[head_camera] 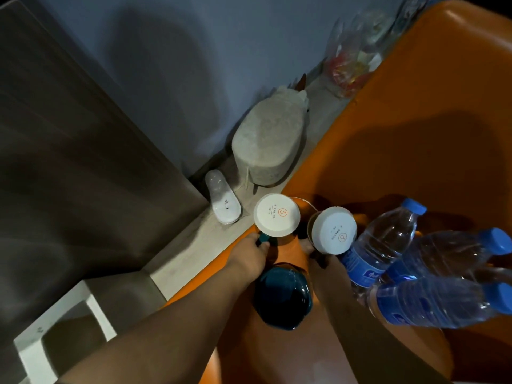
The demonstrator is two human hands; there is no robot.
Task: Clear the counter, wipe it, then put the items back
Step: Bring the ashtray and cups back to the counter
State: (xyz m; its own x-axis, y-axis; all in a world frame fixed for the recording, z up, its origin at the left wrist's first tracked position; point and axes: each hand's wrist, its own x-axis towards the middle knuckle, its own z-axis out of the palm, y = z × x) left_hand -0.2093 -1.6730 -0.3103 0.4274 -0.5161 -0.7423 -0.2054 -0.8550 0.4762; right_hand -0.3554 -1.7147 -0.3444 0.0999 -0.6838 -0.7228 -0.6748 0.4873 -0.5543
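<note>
Both bare forearms reach forward from the near edge. The left hand has its fingers curled closed in a pinch grip. The right hand, just beside it, is likewise clenched, its fingers mostly hidden.

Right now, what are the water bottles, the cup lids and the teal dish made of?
Water bottles: clear thin plastic, glossy, see-through with ribbed walls and blue caps. Cup lids: probably matte white paper; crimped edges, printed logo. Teal dish: glossy, likely glazed ceramic or hard plastic; rim highlights, can't tell which.
</note>
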